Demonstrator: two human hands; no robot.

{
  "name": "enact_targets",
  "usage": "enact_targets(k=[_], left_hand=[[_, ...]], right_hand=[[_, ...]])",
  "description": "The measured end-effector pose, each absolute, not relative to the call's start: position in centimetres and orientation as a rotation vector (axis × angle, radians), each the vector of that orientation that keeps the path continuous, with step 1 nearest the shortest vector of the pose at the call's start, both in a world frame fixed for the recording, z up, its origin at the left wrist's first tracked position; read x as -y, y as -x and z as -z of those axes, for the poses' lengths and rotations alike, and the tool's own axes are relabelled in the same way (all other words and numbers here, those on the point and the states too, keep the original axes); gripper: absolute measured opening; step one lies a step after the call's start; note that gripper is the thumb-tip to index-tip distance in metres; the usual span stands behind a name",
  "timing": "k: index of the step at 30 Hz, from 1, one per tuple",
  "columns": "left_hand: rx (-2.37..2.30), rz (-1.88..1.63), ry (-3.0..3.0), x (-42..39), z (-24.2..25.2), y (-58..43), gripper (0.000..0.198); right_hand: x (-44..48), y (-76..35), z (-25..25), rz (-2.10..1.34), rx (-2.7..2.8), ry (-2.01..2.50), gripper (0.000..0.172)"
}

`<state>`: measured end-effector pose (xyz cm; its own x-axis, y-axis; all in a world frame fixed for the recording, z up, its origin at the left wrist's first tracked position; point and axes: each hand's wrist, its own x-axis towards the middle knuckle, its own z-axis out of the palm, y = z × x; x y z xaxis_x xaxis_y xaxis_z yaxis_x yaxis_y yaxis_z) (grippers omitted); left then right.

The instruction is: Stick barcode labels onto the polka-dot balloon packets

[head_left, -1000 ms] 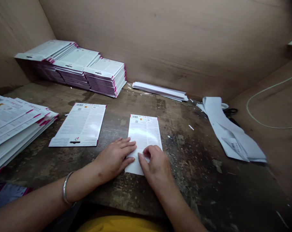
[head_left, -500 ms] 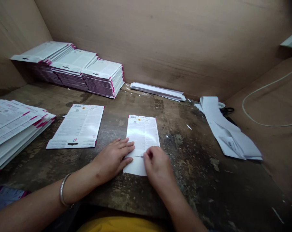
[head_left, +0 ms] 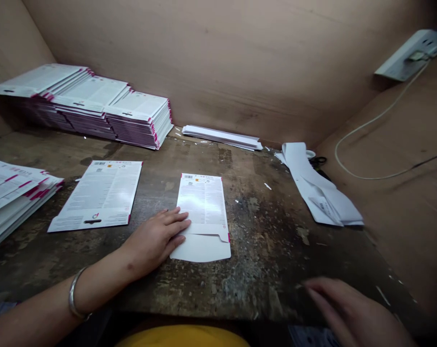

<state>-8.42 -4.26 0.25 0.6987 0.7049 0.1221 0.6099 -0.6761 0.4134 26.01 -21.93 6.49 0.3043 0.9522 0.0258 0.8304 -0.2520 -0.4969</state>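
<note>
White card [head_left: 204, 207] under flat left hand [head_left: 153, 243]

Paper card [head_left: 200, 212], barcode [head_left: 188, 176], fine print [head_left: 203, 197] — too small to read

Probably small packaging workshop: cardboard-lined booth [head_left: 211, 58], scarred workbench [head_left: 272, 270], stacked printed cards [head_left: 139, 120].

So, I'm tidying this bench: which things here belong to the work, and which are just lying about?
Belonging: left hand on the folded printed card; the flat card; the card stacks.
Lying about: white paper strips; scissors; power strip.
</note>
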Motion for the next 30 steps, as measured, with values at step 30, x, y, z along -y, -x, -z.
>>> enact_targets(k=[30], left_hand=[[-0.802, -0.370, -2.832, 7.8, -1.8, 5.7, 0.022]], right_hand=[[11.8, -14.7, -3.8, -0.771, 1.470, 1.839, 0.046]])
